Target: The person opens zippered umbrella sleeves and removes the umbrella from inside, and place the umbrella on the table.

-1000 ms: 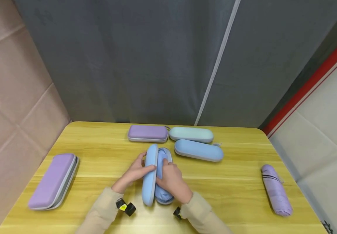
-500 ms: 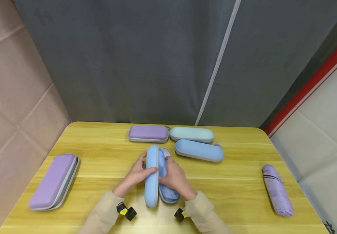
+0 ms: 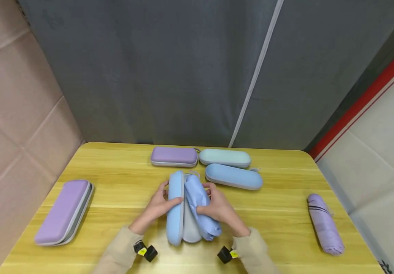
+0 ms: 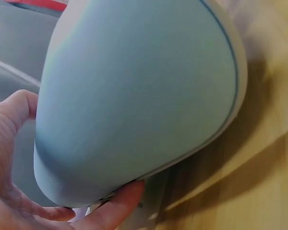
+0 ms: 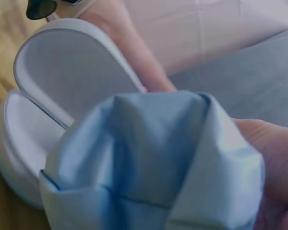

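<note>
A light-blue zip case (image 3: pixel 175 217) stands unfolded at the middle of the table, its grey lining (image 3: pixel 191 226) showing. My left hand (image 3: pixel 156 207) grips the raised lid, thumb over the edge. In the left wrist view, the smooth outside of the case (image 4: pixel 139 96) fills most of the picture. My right hand (image 3: pixel 220 207) holds a blue folded umbrella (image 3: pixel 197 198), tilted across the right half of the case, its lower end out past the side. From the right wrist, the umbrella's bunched fabric end (image 5: pixel 153 163) hides most of the fingers, with the pale lining (image 5: pixel 67 67) behind.
Behind the hands lie a purple case (image 3: pixel 173 156), a mint case (image 3: pixel 225 157) and another blue case (image 3: pixel 234 176). A larger purple case (image 3: pixel 64 213), slightly parted along its zip, rests at the left. A purple folded umbrella (image 3: pixel 325 224) lies near the right edge.
The blue umbrella has come up out of the case's right half and shifted right with my right hand, baring the grey lining. My left hand keeps its grip on the lid.
</note>
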The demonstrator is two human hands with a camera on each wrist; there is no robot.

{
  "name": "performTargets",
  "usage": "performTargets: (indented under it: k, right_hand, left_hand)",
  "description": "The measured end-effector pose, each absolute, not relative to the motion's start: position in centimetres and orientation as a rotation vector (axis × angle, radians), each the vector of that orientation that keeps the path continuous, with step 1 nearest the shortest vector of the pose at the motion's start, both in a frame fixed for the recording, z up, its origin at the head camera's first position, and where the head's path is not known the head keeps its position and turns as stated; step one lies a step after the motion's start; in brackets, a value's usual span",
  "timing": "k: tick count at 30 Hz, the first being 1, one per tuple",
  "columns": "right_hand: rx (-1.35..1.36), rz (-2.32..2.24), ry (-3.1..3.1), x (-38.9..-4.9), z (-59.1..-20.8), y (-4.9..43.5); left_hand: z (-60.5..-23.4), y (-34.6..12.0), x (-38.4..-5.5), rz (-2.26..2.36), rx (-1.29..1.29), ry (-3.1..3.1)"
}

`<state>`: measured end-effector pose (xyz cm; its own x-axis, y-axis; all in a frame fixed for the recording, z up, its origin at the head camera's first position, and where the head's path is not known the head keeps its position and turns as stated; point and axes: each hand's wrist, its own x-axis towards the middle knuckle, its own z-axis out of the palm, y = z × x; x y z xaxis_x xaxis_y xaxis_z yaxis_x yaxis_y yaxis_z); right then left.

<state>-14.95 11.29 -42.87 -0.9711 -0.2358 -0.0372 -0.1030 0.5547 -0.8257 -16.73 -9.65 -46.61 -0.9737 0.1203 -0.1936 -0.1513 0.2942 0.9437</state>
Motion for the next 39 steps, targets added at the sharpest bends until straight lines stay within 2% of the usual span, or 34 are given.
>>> performTargets:
  k: [16,28,39]
  right_hand:
    - [0.011,-1.402,2.756,-12.9,-41.4,20.4]
    - [0.317,-1.122,2.846,-10.7,-42.3,28.7]
    - [0.425,-0.863,2.945,-10.6,-43.7,33.8]
  left_hand:
    - [-44.9,-19.3,-16.9,1.592,-0.131,2.415]
    - [-43.3,-27.0,-16.8,1.379,-0.261,2.543]
    - [-43.2,-28.9,-16.4,0.944,-0.187,2.899]
